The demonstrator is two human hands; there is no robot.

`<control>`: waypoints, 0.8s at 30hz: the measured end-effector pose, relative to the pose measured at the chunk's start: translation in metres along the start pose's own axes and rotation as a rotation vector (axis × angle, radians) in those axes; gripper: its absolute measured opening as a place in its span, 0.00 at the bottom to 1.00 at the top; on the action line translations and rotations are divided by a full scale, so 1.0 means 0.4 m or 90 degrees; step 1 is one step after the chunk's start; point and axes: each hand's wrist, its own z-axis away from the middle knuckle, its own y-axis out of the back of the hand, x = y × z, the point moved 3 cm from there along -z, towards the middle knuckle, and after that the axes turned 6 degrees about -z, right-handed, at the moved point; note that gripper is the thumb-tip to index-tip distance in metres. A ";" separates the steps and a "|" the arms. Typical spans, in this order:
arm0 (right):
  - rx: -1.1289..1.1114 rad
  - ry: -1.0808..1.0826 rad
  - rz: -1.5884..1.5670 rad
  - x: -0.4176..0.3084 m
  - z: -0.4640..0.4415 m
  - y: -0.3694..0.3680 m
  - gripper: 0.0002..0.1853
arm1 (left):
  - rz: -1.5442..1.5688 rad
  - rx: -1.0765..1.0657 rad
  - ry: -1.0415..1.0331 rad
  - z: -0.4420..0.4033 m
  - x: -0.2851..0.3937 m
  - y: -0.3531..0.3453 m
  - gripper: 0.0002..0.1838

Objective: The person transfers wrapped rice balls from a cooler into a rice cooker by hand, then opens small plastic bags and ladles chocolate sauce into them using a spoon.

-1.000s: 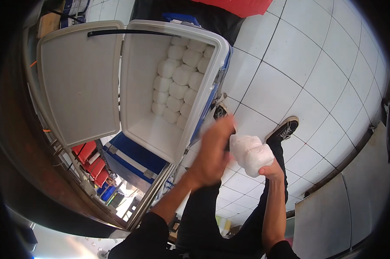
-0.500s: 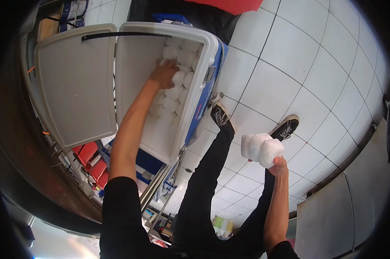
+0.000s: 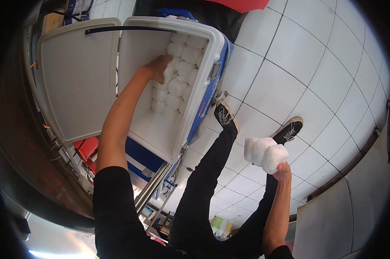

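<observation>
My half-curled left grip [image 3: 159,70] has edged left at the white packs [image 3: 177,87] in the far cooler [image 3: 138,99], catch unclear, so this pick looks unfinished; my right grip [image 3: 283,172] still clasps the white bundle [image 3: 264,153], near right.

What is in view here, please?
Cool box: one, blue and white, centre-left.
Lid: one, pale grey, open, box's left.
Strap: one, black, along lid and box.
Boxed bundles: over a dozen, white, inside.
Held bundles: at least two, white, right-centre.
Floor tiles: many, white, right.
Panels: two, grey, lower right.
Edge clutter: uncountable, mixed, top and lower left.
Shoes: two, black, on tiles.
Legs: two, black-trousered, below centre.
Left hand: one, bare, at boxed bundles.
Right hand: one, bare, gripping held bundles.
</observation>
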 end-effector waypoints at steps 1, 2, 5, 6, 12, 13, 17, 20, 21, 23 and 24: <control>-0.002 0.002 -0.005 -0.004 -0.001 -0.006 0.52 | -0.085 -0.011 0.017 0.006 0.006 0.007 0.50; -0.003 0.005 -0.006 -0.010 -0.006 -0.010 0.51 | -0.168 -0.020 0.037 -0.001 0.017 0.013 0.51; -0.005 0.017 -0.009 -0.018 -0.004 -0.011 0.51 | -0.285 0.044 0.017 0.006 0.044 -0.014 0.52; -0.006 0.024 -0.009 -0.021 -0.003 -0.013 0.51 | -0.304 0.083 -0.002 0.014 0.054 -0.015 0.52; -0.015 0.043 0.005 -0.045 -0.012 -0.010 0.51 | 0.391 0.004 0.146 0.056 0.003 -0.014 0.51; -0.018 0.043 0.004 -0.049 -0.017 -0.021 0.51 | 0.601 -0.023 0.116 0.064 0.021 -0.016 0.49; -0.050 0.034 0.000 -0.073 -0.033 -0.076 0.50 | 1.006 -0.004 0.042 0.046 0.114 -0.066 0.45; -0.030 0.038 0.005 -0.069 -0.029 -0.057 0.50 | 0.992 0.026 0.043 0.019 0.208 -0.096 0.46; -0.032 0.040 -0.001 -0.066 -0.026 -0.058 0.49 | 0.987 0.021 0.048 0.022 0.239 -0.103 0.46; -0.031 0.043 -0.006 -0.056 -0.031 -0.046 0.49 | 0.987 0.024 0.035 0.036 0.288 -0.092 0.45; -0.026 0.039 -0.002 -0.055 -0.032 -0.039 0.48 | 0.988 0.023 0.033 0.046 0.299 -0.092 0.45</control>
